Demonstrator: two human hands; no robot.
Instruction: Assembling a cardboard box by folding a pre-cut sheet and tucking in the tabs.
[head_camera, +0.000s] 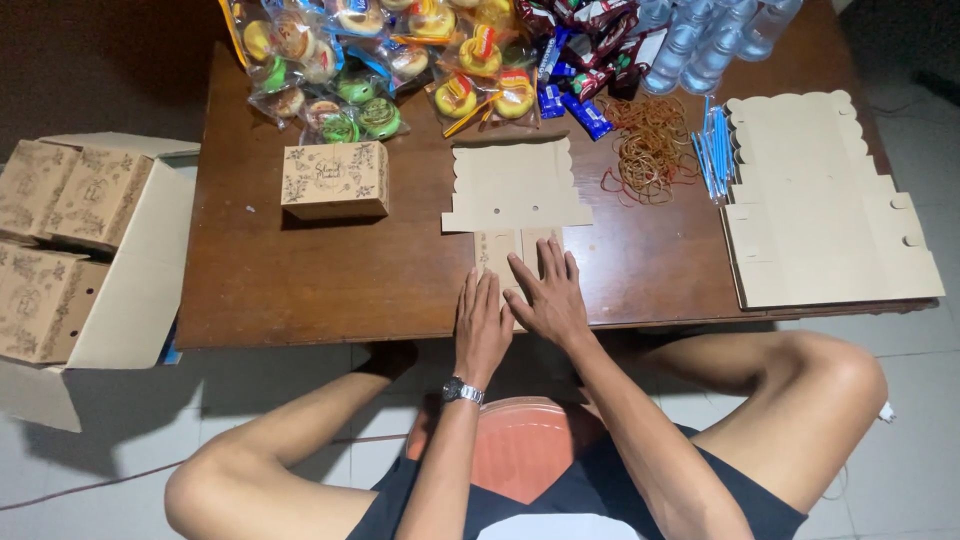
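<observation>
A flat, unfolded cardboard box blank (515, 190) lies on the brown wooden table (300, 280) in front of me. Both my hands press flat on its near flaps at the table's front edge. My left hand (482, 325), with a wristwatch on the wrist, lies just left of my right hand (545, 295), and the two touch side by side. The fingers of both are spread and hold nothing. A finished small printed cardboard box (335, 180) stands to the left of the blank.
A stack of flat box blanks (820, 210) lies at the right. Rubber bands (650, 150), blue straws (715, 150), wrapped snacks (400, 60) and water bottles (700, 40) line the far edge. An open carton (130, 260) with finished boxes sits on the floor at the left.
</observation>
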